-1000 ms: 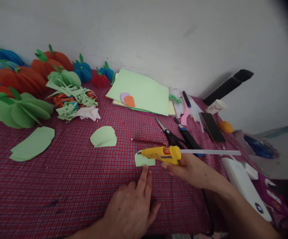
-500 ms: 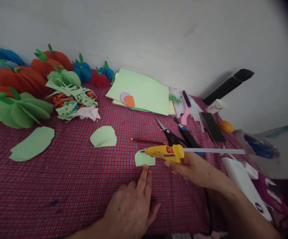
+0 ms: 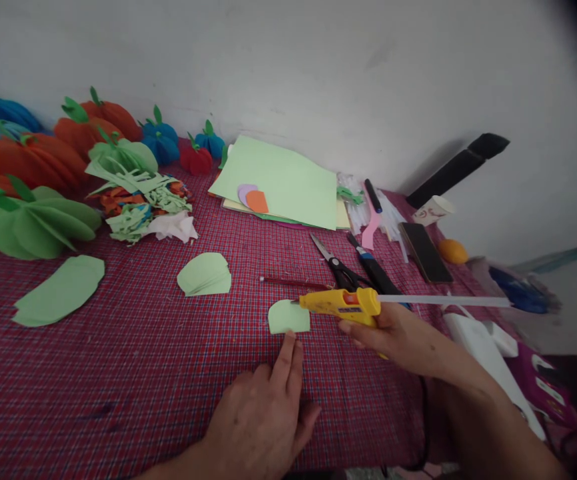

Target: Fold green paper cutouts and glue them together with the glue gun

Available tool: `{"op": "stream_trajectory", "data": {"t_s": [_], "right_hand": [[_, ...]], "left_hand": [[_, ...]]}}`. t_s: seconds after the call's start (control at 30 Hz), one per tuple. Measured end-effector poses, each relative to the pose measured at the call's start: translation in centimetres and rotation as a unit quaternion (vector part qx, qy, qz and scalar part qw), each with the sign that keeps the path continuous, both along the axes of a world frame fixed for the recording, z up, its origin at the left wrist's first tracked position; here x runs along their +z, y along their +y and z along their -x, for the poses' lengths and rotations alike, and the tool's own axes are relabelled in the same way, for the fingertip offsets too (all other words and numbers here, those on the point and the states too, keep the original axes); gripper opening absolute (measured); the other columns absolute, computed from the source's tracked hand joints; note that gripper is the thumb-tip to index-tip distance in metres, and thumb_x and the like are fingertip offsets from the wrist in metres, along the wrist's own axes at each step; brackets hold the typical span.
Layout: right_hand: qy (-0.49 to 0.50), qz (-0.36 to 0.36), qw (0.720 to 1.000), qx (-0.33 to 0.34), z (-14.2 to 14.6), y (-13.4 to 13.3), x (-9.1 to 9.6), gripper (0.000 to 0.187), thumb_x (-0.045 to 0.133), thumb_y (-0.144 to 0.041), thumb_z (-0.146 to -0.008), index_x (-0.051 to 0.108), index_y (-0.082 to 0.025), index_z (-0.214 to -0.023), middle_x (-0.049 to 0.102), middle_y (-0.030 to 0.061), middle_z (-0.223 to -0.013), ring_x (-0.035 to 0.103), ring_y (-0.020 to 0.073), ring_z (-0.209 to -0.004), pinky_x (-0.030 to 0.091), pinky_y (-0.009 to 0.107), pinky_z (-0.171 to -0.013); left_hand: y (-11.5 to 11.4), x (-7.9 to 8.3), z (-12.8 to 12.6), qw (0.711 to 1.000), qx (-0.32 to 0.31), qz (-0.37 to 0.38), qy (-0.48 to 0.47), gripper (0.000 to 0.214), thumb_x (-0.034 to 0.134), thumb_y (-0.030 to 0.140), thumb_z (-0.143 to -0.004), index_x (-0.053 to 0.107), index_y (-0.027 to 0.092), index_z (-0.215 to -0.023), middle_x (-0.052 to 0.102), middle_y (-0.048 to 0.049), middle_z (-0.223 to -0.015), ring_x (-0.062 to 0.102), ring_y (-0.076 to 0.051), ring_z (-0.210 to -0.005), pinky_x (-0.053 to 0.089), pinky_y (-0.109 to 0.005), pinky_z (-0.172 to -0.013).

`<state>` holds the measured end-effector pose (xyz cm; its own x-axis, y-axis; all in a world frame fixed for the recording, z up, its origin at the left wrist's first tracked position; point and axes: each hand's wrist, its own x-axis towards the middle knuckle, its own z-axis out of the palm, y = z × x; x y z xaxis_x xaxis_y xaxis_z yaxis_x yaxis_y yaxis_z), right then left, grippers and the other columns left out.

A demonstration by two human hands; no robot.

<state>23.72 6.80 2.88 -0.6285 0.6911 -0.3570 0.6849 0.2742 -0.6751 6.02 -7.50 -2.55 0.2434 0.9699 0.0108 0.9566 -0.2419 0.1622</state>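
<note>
My right hand (image 3: 388, 337) is wrapped round a yellow hot glue gun (image 3: 338, 303), with a long translucent glue stick (image 3: 443, 301) jutting from its back. The nozzle points left, at the upper right edge of a small light-green paper piece (image 3: 284, 319) on the cloth. At that piece's lower edge rest the stretched fingertips of my left hand (image 3: 263, 413), which is otherwise empty. Left of it lies a stack of cut green paper pieces (image 3: 204, 275). A dark red pencil (image 3: 293, 283) and black-handled scissors (image 3: 338, 264) lie just beyond the glue gun.
Folded-paper pumpkins (image 3: 33, 223) and paper scraps (image 3: 143, 207) fill the back left. Green sheets (image 3: 283, 180) lie by the wall. A utility knife (image 3: 376, 270), phone (image 3: 426, 252), paper cup (image 3: 433, 210), orange fruit (image 3: 452, 251) and white power strip (image 3: 493, 367) are at right.
My right hand has moved the glue gun a little to the right, its nozzle shifting along the paper's top edge. My left fingertips stay at the lower edge. The view has shifted slightly.
</note>
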Motion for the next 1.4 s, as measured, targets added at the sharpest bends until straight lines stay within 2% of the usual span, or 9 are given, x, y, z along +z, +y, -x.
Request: {"op": "stream_trajectory", "data": {"t_s": [0.13,0.53,0.7,0.93,1.13,1.4], "right_hand": [[-0.020,-0.012,1.000,0.004,-0.4,0.0,0.2,0.030,0.048,-0.046,-0.086,0.062,-0.020,-0.095,0.059,-0.0010,-0.069,0.051,0.0129,-0.058,0.042,0.024,-0.053],[-0.072,-0.027,0.997,0.013,-1.4,0.2,1.0,0.031,0.047,-0.047,-0.086,0.063,-0.022,-0.087,0.057,-0.0014,-0.062,0.047,0.0121,-0.051,0.038,0.023,-0.046],[-0.074,-0.011,0.997,0.015,-1.6,0.1,1.2,0.033,0.046,-0.049,-0.086,0.062,-0.022,-0.096,0.060,-0.0013,-0.069,0.049,0.0121,-0.056,0.040,0.023,-0.050],[-0.077,0.000,0.997,0.011,-2.1,0.0,1.5,0.034,0.049,-0.047,-0.086,0.062,-0.022,-0.104,0.059,-0.0014,-0.068,0.049,0.0118,-0.055,0.038,0.022,-0.047],[-0.098,0.008,0.995,0.015,-2.8,-0.2,1.5,0.034,0.048,-0.050,-0.085,0.063,-0.021,-0.092,0.060,-0.0008,-0.066,0.050,0.0120,-0.054,0.037,0.022,-0.045],[-0.123,0.015,0.992,0.023,-2.7,-0.7,2.5,0.041,0.046,-0.052,-0.085,0.063,-0.019,-0.103,0.064,0.0015,-0.073,0.055,0.0153,-0.059,0.042,0.024,-0.051]], "left_hand": [[0.0,0.1,0.0,1.000,0.002,0.004,0.005,0.054,0.045,0.036,-0.084,0.047,0.010,-0.131,0.041,-0.0184,-0.138,0.064,-0.020,-0.068,0.056,-0.035,-0.055],[0.0,0.3,0.0,1.000,0.004,0.010,0.003,0.054,0.046,0.036,-0.083,0.048,0.011,-0.131,0.042,-0.0175,-0.138,0.064,-0.019,-0.067,0.056,-0.035,-0.055],[0.1,0.3,-0.1,1.000,0.004,0.005,0.012,0.054,0.046,0.036,-0.083,0.048,0.011,-0.131,0.041,-0.0167,-0.139,0.064,-0.020,-0.067,0.056,-0.035,-0.055],[0.0,0.2,0.0,1.000,0.001,0.005,0.012,0.053,0.045,0.035,-0.084,0.048,0.011,-0.131,0.040,-0.0162,-0.139,0.064,-0.019,-0.067,0.057,-0.035,-0.056],[0.0,0.2,-0.1,1.000,0.001,0.004,0.014,0.054,0.045,0.035,-0.084,0.047,0.010,-0.131,0.041,-0.0166,-0.138,0.064,-0.019,-0.066,0.056,-0.035,-0.054],[0.0,0.2,0.0,1.000,0.003,0.014,0.010,0.055,0.045,0.036,-0.083,0.046,0.012,-0.132,0.041,-0.0166,-0.139,0.064,-0.019,-0.068,0.056,-0.035,-0.055]]}}
